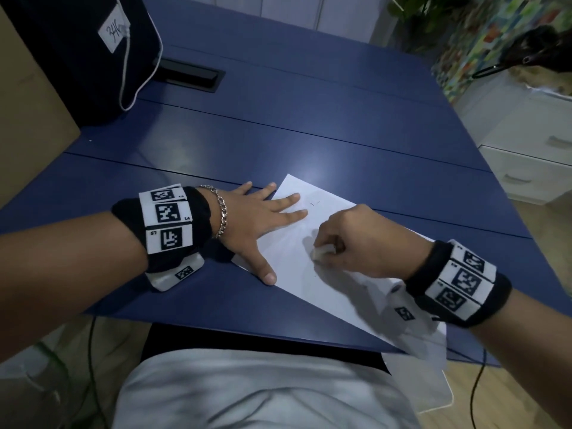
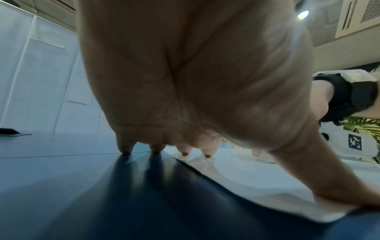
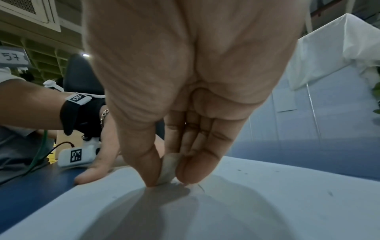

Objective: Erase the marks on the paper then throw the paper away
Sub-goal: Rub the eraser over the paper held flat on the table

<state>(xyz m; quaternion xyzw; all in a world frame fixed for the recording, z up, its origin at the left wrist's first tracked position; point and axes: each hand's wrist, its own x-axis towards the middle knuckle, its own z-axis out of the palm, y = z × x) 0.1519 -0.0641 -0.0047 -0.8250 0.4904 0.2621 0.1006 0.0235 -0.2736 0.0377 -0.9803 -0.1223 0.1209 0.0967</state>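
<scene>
Item 1, paper (image 1: 334,274): one white sheet, laid flat and askew on the blue surface (image 1: 278,134), its near corner carried past the near edge of the surface. A small faint mark (image 1: 315,203) is seen near its far edge; further small specks are seen in the right wrist view.

Item 2, eraser (image 1: 320,252): a small pale block, pressed down onto the paper near the middle of the sheet. In the right wrist view it is seen clamped between thumb and fingertips (image 3: 193,168), its lower end touching the paper.

Item 3, right hand (image 1: 365,239): curled, fingers closed on the eraser; a banded wrist strap with black-and-white markers is worn.

Item 4, left hand (image 1: 263,218): spread flat, fingers straight and apart. Two fingertips are laid on the left edge of the paper, two on the bare surface beside it; the thumb is set at the sheet's near left edge. A chain bracelet (image 1: 221,212) and a marker strap are worn at the wrist.

Item 5, dark bag (image 1: 77,57): stood at the far left of the surface, bearing a white label, a white cord (image 1: 130,88) hung down its front.

Item 6, black slot (image 1: 188,75): recessed in the surface, just beside the bag.

Item 7, white drawer unit (image 1: 526,150): placed off the right side of the surface.
</scene>
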